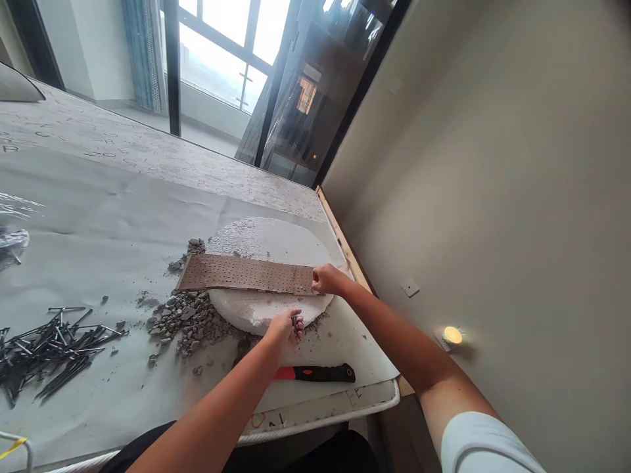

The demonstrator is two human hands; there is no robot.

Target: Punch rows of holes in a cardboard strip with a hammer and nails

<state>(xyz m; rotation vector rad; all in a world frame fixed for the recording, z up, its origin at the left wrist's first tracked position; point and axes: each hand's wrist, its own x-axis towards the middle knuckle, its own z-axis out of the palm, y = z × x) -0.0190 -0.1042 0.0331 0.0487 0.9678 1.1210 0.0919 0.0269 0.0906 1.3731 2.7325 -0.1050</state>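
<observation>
A long brown perforated strip [241, 272] lies across a round white foam disc [276, 315]. My right hand [328, 279] is closed at the strip's right end, its fingertips down on the surface; whatever they pinch is too small to make out. Just below the strip, over the disc's near edge, my left hand [288, 326] is curled around a few dark nails. A hammer [323, 374] with a black and red handle rests in front of the disc, its head partly hidden by my left forearm.
Grey rubble [190, 322] is heaped along the disc's left side. Farther left lies a pile of long nails [54, 348], with a clear plastic bag [12, 243] beyond it. A wooden edge [345, 240] and a wall [493, 197] bound the right side.
</observation>
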